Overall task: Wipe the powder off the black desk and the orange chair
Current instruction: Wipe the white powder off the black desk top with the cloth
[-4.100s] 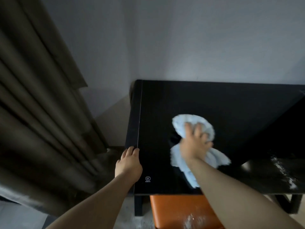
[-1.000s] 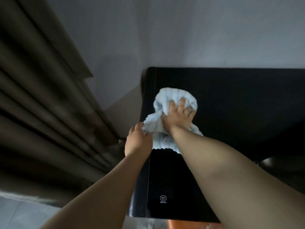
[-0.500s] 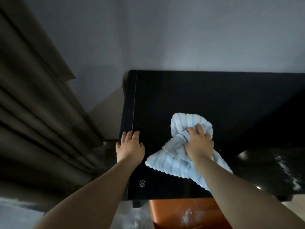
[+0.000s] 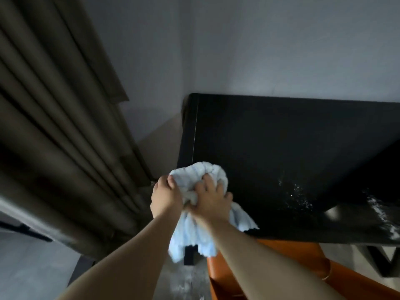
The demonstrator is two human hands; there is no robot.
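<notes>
The black desk [image 4: 281, 148] fills the right half of the view against the wall. White powder [image 4: 376, 211] streaks its right front part, with fine specks [image 4: 298, 191] nearer the middle. Both hands hold a bunched light-blue cloth [image 4: 201, 176] at the desk's left front corner. My left hand [image 4: 165, 197] grips its left side and my right hand [image 4: 211, 201] grips its top. The cloth's lower end [image 4: 190, 241] hangs below the desk edge. The orange chair [image 4: 287, 256] shows under the desk's front edge, partly hidden by my right forearm.
Dark brown curtains [image 4: 60, 131] hang at the left, close to the desk's left side. A grey wall [image 4: 259, 50] stands behind the desk. White powder lies on the floor [image 4: 184, 284] between the curtain and the chair. A black desk leg [image 4: 376, 263] stands at the right.
My left hand left the desk edge and took hold of the cloth. My right hand pulled the cloth to the desk's left front corner, where it now hangs over the edge.
</notes>
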